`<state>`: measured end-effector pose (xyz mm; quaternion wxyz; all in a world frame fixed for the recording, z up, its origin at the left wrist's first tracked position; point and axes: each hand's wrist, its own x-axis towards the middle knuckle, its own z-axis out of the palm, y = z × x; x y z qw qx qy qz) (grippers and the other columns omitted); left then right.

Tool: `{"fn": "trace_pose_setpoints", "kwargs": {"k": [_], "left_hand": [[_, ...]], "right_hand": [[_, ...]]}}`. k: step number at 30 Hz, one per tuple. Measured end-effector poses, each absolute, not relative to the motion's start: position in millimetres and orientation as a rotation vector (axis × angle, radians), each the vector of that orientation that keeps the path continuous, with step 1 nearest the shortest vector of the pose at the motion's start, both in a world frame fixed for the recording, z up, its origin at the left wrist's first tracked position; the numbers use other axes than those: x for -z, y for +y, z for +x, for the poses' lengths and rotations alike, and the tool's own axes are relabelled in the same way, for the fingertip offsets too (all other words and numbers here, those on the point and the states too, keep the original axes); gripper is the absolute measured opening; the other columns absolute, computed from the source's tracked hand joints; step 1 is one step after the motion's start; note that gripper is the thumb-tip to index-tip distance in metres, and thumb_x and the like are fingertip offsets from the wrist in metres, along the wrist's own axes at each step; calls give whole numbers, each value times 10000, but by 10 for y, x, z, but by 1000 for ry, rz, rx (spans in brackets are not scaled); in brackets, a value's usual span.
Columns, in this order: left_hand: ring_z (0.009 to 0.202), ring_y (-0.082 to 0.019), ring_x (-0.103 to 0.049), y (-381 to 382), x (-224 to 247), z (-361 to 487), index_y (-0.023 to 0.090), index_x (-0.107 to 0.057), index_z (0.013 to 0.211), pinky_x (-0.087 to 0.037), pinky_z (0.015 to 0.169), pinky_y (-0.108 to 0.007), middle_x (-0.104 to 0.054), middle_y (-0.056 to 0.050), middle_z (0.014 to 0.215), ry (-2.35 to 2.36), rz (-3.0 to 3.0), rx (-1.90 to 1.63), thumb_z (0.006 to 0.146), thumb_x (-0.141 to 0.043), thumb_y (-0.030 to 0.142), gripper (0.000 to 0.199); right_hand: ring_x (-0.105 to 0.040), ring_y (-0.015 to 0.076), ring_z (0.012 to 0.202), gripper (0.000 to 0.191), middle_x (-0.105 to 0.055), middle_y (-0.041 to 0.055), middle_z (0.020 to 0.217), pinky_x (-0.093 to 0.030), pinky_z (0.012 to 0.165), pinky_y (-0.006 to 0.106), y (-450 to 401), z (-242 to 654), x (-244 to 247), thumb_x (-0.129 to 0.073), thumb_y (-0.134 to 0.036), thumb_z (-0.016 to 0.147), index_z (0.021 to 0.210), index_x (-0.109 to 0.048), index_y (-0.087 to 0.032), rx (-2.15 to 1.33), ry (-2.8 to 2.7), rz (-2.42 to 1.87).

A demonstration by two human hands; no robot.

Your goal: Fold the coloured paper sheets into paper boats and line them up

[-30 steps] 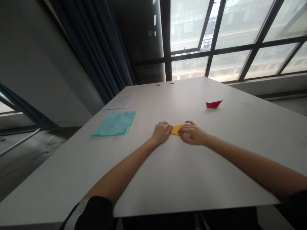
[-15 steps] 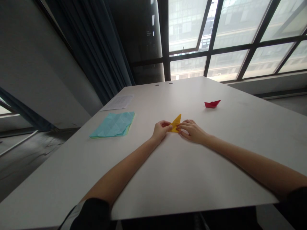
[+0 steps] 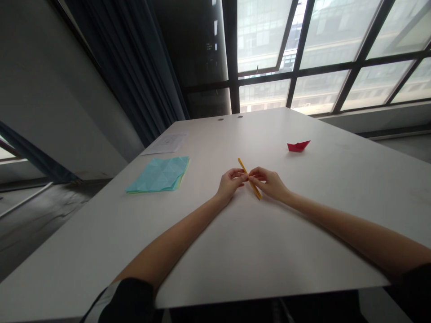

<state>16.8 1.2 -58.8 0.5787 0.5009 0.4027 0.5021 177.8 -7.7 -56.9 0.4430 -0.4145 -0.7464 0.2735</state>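
A folded yellow paper [image 3: 256, 190] is seen nearly edge-on as a narrow slanted strip, its upper end leaning left. My left hand [image 3: 231, 183] pinches it from the left near its middle. From the right, my right hand [image 3: 267, 181] grips the same part between thumb and fingers. The fingertips of both hands nearly meet at the paper and hide its middle. Both hands are just above the white table [image 3: 249, 251].
Stacked light-blue paper sheets [image 3: 160, 174] lie at the left of the table, with a printed white sheet [image 3: 167, 143] behind them. A small red folded paper boat [image 3: 298, 146] stands at the right, beyond my right hand. Two dark round spots mark the far edge.
The yellow paper has turned from showing a broad triangular face to nearly edge-on. Both hands have shifted their fingers around it, and their fingertips have come closer together.
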Motion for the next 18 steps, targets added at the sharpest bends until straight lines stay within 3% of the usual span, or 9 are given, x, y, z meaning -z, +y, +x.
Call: {"fn": "trace_pose_setpoints", "kwargs": {"k": [8, 18], "left_hand": [[701, -111, -591, -31, 572, 153, 134, -562, 840, -511, 608, -246, -596, -37, 875, 1015, 1262, -1173, 608, -702, 265, 301], [539, -79, -579, -49, 681, 152, 182, -485, 938, -480, 516, -201, -551, 23, 769, 1178, 1606, -1270, 690, -547, 171, 257]], "right_hand": [[-650, 158, 765, 185, -663, 39, 861, -547, 739, 341, -86, 1774, 604, -564, -335, 772, 895, -554, -197, -723, -1885, -977], [-645, 159, 793, 215, -667, 51, 887, -530, 698, 300, -82, 1762, 633, -484, -200, 782, 995, -506, -201, -603, -1966, -951]]}}
